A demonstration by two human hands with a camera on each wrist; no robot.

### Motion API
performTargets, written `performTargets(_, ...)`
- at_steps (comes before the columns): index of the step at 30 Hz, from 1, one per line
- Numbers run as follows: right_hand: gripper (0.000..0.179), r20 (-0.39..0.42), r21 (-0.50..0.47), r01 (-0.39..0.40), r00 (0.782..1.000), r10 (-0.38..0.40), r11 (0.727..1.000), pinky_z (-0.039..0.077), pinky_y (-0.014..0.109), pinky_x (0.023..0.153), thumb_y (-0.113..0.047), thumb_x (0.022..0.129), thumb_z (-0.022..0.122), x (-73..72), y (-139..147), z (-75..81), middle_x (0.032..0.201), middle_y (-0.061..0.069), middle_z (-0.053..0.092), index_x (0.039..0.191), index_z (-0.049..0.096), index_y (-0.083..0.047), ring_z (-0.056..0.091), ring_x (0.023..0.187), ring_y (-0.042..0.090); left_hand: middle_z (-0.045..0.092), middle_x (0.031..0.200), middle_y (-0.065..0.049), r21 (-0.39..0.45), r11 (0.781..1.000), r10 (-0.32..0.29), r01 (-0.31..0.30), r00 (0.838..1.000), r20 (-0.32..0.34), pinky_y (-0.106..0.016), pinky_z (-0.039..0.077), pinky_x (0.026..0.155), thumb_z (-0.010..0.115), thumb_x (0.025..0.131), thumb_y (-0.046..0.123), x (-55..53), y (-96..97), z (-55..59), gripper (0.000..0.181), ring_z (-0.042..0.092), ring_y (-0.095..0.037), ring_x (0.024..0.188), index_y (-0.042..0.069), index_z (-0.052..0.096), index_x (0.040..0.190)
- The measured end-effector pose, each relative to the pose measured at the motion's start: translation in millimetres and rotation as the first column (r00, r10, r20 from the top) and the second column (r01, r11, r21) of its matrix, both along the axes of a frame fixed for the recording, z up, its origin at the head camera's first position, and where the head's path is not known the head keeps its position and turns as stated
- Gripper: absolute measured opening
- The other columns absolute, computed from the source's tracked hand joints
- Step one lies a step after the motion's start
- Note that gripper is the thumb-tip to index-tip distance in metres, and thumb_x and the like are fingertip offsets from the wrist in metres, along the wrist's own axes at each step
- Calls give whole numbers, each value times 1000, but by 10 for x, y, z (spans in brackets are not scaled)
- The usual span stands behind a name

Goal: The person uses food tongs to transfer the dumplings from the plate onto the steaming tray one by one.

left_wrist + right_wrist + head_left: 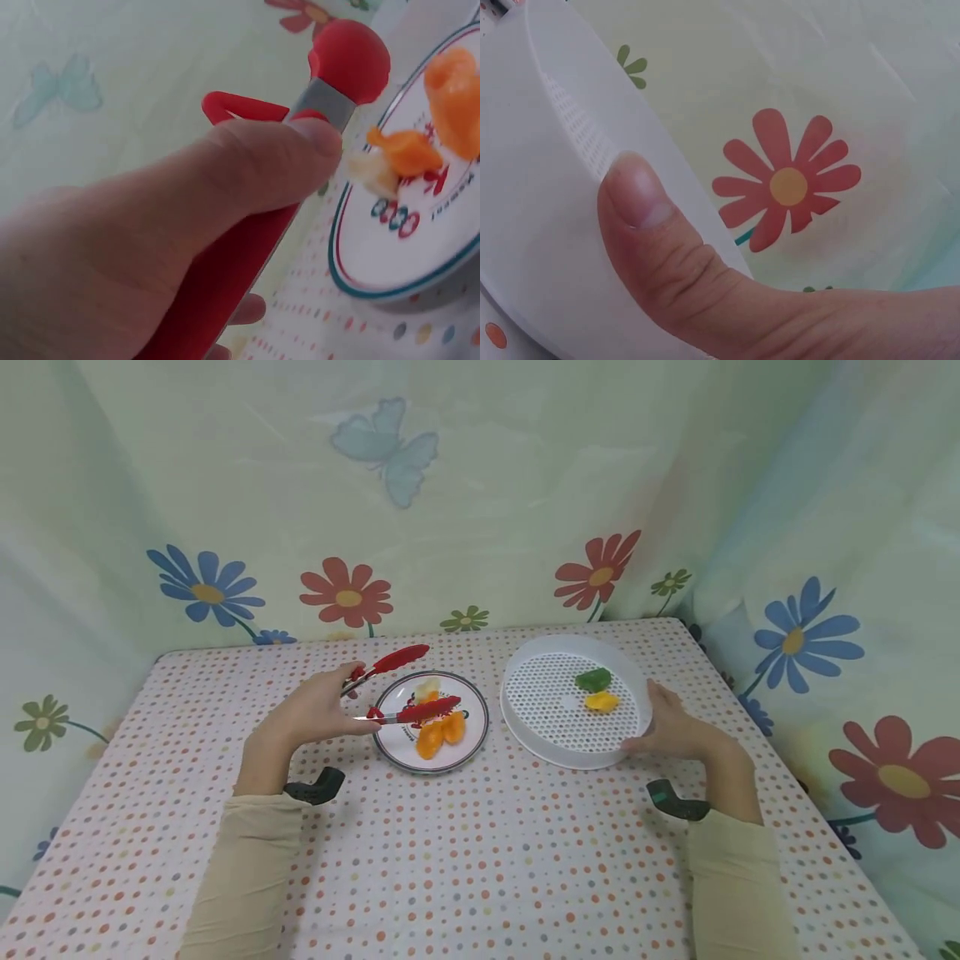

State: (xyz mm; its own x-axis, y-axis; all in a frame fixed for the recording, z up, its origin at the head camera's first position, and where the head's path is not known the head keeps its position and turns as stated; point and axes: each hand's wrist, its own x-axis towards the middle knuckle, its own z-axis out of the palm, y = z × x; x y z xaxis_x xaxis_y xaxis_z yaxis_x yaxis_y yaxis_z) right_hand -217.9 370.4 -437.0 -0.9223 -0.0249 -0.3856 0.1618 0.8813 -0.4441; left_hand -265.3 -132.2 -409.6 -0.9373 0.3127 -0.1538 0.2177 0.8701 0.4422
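1. My left hand (315, 708) grips the red tongs (429, 710), thumb on one arm and fingers on the other; the two tips stand apart with nothing between them.
2. One tip hangs over the plate (469, 745), so from the head view it blocks part of the orange pieces (430, 739). A pale piece (427, 687) lies behind it, near the plate's far rim.
3. Just right of the plate sits the white sieve (567, 761), a narrow strip of cloth between them. My right hand (675, 727) holds its right side, thumb against the outer wall.
4. Inside the sieve, toward that hand, a green piece (593, 680) lies just behind a yellow piece (602, 702).
5. Beneath everything spreads the dotted cloth (465, 868); beyond rises the flowered curtain (495, 485).
6. My left wrist view crops the plate at the right, and my thumb covers part of the tongs. My right wrist view shows only a patch of the sieve's holes; my fingers there are hidden. I cannot tell what the food pieces are.
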Motion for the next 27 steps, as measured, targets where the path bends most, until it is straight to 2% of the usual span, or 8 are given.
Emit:
performTargets(5, 132, -3, -20, -16, 1000, 16, 1000, 15, 74, 101, -50, 73, 77, -13, 37, -2, 149, 36, -11, 147, -22, -1, 0, 135, 59, 41, 146, -18, 14, 999, 47, -48, 999, 14, -59, 42, 98, 78, 68, 53, -17, -141, -22, 106, 42, -38, 131, 12, 24, 150)
performTargets(11, 135, 13, -33, -12, 1000, 13, 999, 15, 74, 101, -53, 71, 77, -13, 36, -6, 149, 36, -12, 146, -23, -2, -1, 135, 59, 47, 142, -19, -4, 999, 52, -52, 999, 7, -57, 43, 98, 78, 72, 49, 7, -246, 3, 96, 45, -36, 129, 9, 33, 147)
performTargets(19, 134, 3, -33, -14, 1000, 14, 999, 17, 74, 101, -49, 71, 78, 9, 13, 20, 148, 38, -10, 146, -22, 1, 1, 134, 60, 55, 135, -18, -26, 999, 27, -28, 999, -22, -54, 44, 98, 78, 75, 43, -1, -246, 26, 82, 52, -34, 123, 7, 45, 140)
performTargets(27, 134, 6, -29, -14, 1000, 14, 999, 17, 74, 101, -49, 72, 78, -6, 15, 2, 148, 38, -9, 146, -22, 0, 2, 134, 60, 57, 132, -17, -118, 992, 28, -33, 999, -44, -55, 45, 96, 79, 74, 42, 18, -215, 40, 79, 51, -35, 121, 9, 48, 139)
